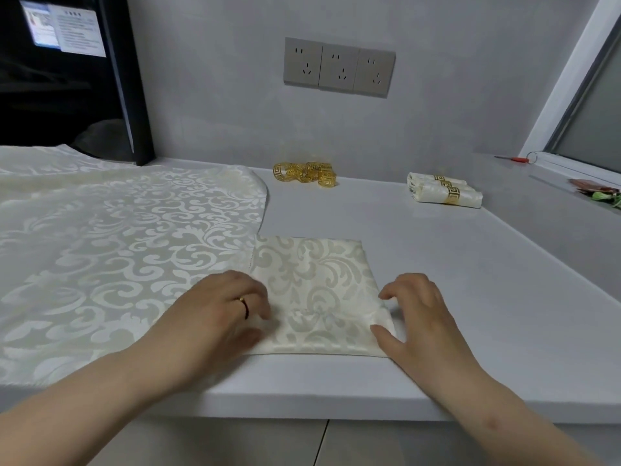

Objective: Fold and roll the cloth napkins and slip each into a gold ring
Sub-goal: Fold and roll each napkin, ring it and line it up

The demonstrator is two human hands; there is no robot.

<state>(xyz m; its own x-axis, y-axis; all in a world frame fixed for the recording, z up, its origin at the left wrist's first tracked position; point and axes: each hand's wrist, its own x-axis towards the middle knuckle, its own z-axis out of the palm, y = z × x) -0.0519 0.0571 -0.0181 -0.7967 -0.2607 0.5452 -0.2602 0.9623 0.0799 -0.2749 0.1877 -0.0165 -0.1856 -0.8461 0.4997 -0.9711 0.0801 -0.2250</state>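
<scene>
The folded napkin [312, 290] lay flat at the near edge of the grey countertop [487, 280], its long axis apparently running 6 to 12 o'clock. The hands were apart. The left hand [218, 314] pressed bent fingertips on its 9 o'clock edge; whether they pinched it was unclear. The right hand [413, 314] pinched the 3 o'clock edge, thumb on top. Spread napkins [117, 237] touched it at 9 o'clock. Loose gold rings [305, 173] sat at 12 o'clock, and ringed rolled napkins [443, 190] at 1 o'clock, lying crosswise.
</scene>
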